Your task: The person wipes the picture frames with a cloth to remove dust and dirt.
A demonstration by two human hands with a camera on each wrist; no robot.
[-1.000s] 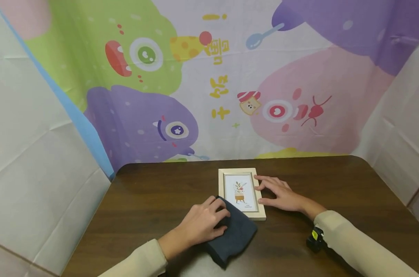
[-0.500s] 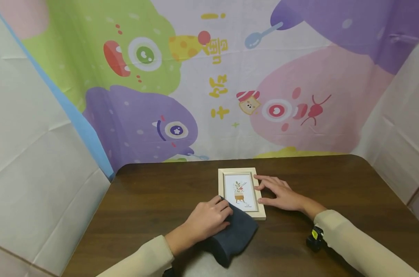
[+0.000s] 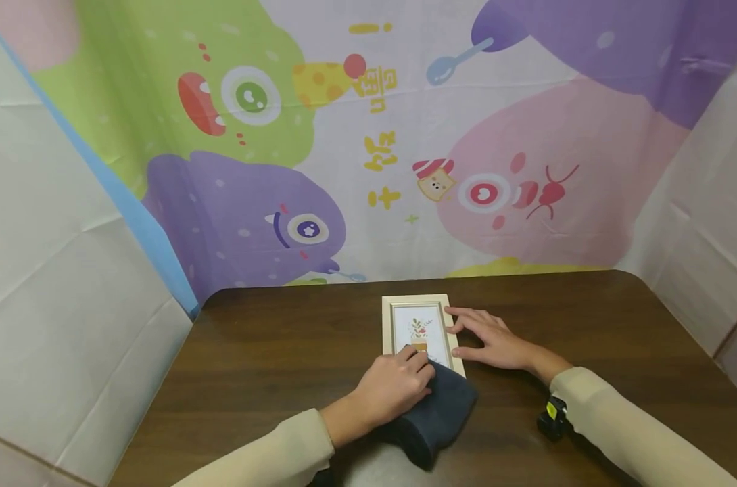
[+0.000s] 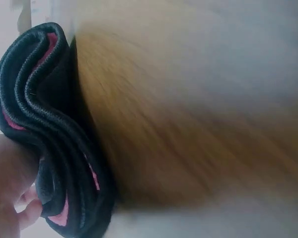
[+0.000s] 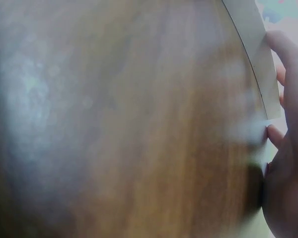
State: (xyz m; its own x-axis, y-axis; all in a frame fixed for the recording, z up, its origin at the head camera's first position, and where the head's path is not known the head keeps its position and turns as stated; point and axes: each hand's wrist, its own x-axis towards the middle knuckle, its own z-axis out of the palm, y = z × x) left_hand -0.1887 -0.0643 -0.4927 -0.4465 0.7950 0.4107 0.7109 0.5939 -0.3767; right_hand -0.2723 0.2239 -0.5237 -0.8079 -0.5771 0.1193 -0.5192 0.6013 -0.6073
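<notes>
A picture frame point(image 3: 387, 325) with a pale wooden border lies flat on the table, a potted plant drawn on its white print. Its lower part is covered by a folded dark cloth point(image 3: 446, 412). My left hand point(image 3: 393, 385) grips this cloth with curled fingers over the lower middle of the picture. Seen from the left wrist, the cloth point(image 4: 54, 124) shows several stacked layers with pink edges between them. Against the frame's right border rest the fingertips of my right hand point(image 3: 496, 341), fingers extended. From the right wrist, the frame's side point(image 5: 253, 54) shows beside those fingers.
The dark brown wooden table point(image 3: 271, 345) spreads around the frame. Behind it hangs a cartoon-printed curtain point(image 3: 399, 250), and pale panels point(image 3: 70, 270) stand at both sides. A small black device point(image 3: 551, 419) is strapped at the right wrist.
My left hand has slid the cloth to the right across the lower part of the picture, covering the frame's bottom corner. The right hand stays at the frame's right border.
</notes>
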